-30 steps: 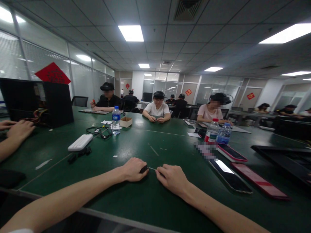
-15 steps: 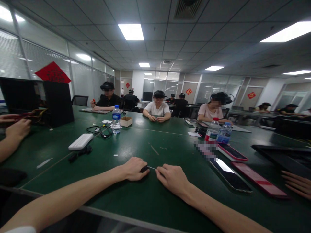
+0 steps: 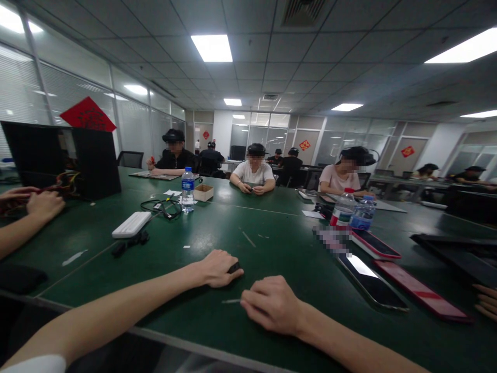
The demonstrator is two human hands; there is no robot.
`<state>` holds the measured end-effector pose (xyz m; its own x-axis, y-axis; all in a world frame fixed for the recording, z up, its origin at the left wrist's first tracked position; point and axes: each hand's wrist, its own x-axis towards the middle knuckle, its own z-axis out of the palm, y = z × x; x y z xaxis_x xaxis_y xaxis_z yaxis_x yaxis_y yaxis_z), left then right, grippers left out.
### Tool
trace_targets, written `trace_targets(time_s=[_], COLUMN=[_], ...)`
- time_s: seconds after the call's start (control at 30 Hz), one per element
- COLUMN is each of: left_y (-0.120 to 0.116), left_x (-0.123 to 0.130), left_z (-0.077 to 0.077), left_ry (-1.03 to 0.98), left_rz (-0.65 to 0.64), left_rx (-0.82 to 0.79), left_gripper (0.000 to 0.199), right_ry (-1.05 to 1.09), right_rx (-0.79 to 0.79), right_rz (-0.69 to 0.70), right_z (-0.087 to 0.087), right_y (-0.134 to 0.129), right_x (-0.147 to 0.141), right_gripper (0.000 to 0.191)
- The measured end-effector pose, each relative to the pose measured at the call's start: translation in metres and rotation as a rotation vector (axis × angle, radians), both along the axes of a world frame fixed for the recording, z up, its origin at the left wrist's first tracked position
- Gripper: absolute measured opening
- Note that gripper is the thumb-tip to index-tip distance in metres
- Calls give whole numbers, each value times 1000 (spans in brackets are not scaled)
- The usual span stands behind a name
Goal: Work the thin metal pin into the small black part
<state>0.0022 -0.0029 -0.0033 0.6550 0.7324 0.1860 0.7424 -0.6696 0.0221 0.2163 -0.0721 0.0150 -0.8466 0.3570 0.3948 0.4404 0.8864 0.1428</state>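
Note:
My left hand (image 3: 218,267) rests on the green table (image 3: 194,321), its fingers closed round a small black object (image 3: 234,268) whose kind I cannot make out. To the right and a little nearer me, my right hand (image 3: 272,303) pinches a thin pale rod (image 3: 230,301). The rod's tip points left, over the bare tabletop and apart from the black object. Its other end is hidden inside my fingers.
A white power bank (image 3: 132,225), a black cable (image 3: 163,208), a water bottle (image 3: 188,190) and an open box (image 3: 204,192) lie left. Phones (image 3: 373,280) and two bottles (image 3: 344,210) stand right. Co-workers' hands (image 3: 44,204) work at both sides; a person (image 3: 254,171) sits opposite.
My right hand has drawn back toward me, bringing the rod away from the black object in my left hand. The co-worker's hand on the left has shifted slightly rightward.

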Motion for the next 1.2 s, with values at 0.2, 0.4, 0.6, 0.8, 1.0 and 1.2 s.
trace_targets(time_s=[0.2,0.4,0.6,0.8,1.0,1.2], left_y=[1,-1,-2,-1,-3,-1], left_x=[0,-2,-2,-3,-3,1], left_z=[1,2,0,-1,1,3], left_ry=[15,-1,7,-5,16,34], left_rz=[-17,-45,-53,-58,-41,26], left_rx=[25,0,30,24,22,-2], left_gripper=[53,49,48,45,46,53], right_ry=[31,59,2,-28,8,17], right_rx=[17,-60,-79,-58,-78,-21], right_rz=[-49,-240,-293,-322,-302,-105], right_z=[2,2,0,0,-1,-1], right_y=[13,42,35,32,34,18], right_x=[4,26,19,17,18,7], right_gripper=[33,35,36,36,33,30])
